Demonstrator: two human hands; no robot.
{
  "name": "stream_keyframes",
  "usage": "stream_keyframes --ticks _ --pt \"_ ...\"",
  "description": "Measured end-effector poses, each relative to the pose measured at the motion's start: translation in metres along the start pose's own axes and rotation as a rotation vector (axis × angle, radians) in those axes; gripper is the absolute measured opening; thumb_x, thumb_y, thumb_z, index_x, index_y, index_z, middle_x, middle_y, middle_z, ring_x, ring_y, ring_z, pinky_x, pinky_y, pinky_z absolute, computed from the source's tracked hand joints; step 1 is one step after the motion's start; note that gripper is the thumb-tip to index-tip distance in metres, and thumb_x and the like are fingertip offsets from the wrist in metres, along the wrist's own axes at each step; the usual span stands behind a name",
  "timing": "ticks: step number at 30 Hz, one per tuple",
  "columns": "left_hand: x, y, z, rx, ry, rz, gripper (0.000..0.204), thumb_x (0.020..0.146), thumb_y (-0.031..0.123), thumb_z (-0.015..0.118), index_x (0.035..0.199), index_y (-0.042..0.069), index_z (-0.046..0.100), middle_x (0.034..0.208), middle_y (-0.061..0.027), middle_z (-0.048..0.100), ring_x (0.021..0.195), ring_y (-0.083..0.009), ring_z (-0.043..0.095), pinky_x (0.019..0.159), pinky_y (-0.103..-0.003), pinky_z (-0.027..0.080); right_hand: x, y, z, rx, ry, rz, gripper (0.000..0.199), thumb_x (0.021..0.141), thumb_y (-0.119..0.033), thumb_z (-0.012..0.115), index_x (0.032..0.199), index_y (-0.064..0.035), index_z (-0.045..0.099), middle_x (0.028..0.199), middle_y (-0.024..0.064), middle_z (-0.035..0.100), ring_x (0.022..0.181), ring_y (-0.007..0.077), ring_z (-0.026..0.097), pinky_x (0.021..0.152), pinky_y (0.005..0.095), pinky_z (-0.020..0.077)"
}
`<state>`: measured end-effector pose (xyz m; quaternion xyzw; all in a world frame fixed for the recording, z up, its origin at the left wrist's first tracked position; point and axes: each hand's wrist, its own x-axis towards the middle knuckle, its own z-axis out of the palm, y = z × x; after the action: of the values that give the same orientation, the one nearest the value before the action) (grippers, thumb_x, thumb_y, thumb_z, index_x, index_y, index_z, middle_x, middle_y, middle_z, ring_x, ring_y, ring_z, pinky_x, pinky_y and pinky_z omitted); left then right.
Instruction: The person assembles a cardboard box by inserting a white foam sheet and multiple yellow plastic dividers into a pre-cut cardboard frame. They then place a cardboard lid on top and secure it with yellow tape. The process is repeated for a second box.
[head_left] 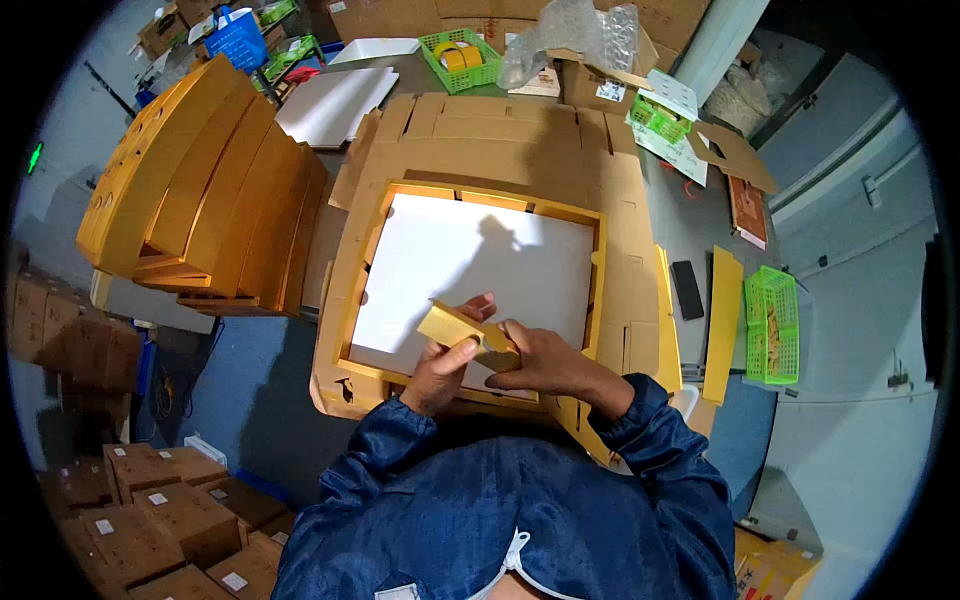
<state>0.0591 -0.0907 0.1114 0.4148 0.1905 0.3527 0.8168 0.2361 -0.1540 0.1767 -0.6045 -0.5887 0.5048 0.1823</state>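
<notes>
In front of my chest, both hands hold a short gold-coloured angular piece (447, 324), perhaps folded card; its exact kind is unclear. My left hand (437, 378) grips it from the left, with the thumb along its near side. Fingers of my right hand (548, 362) close on its right end, where a rounded tan part shows; whether that part is separate I cannot tell. Below the hands lies a shallow gold-framed tray (598, 258) with a white panel (420, 240) inside. My hands hover above its near edge and cast a shadow on the panel.
Flattened cardboard (480, 125) lies under the tray. Stacked gold-coloured frames (215, 185) stand left. On the right are a black phone (687, 290), yellow strips (722, 325) and a green basket (771, 325). Another green basket (480, 75) holds tape rolls at the back. Cartons (185, 520) fill the lower left.
</notes>
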Motion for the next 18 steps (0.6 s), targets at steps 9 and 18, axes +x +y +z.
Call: stream_keyframes --ticks 9,18 --pt "0.014 0.037 -0.025 -0.229 0.103 0.032 0.027 0.093 0.024 0.055 0.115 0.008 0.053 0.117 -0.0137 0.059 0.111 -0.0313 0.056 0.097 -0.044 0.045 -0.022 0.035 0.028 -0.116 0.294 -0.021 0.078 0.069 -0.038 0.076 0.128 0.0002 0.041 0.110 0.0236 0.058 0.103 0.0358 0.058 0.088 0.0393 0.0468" --pt "0.016 0.045 -0.055 -0.342 0.302 0.135 0.032 0.093 0.027 0.055 0.118 0.007 0.052 0.116 -0.0131 0.059 0.107 -0.0255 0.057 0.097 -0.044 0.045 -0.045 0.049 0.015 -0.194 0.368 -0.114 0.083 0.068 -0.039 0.079 0.130 -0.0015 0.040 0.114 0.0236 0.057 0.102 0.0366 0.058 0.087 0.0408 0.0468"
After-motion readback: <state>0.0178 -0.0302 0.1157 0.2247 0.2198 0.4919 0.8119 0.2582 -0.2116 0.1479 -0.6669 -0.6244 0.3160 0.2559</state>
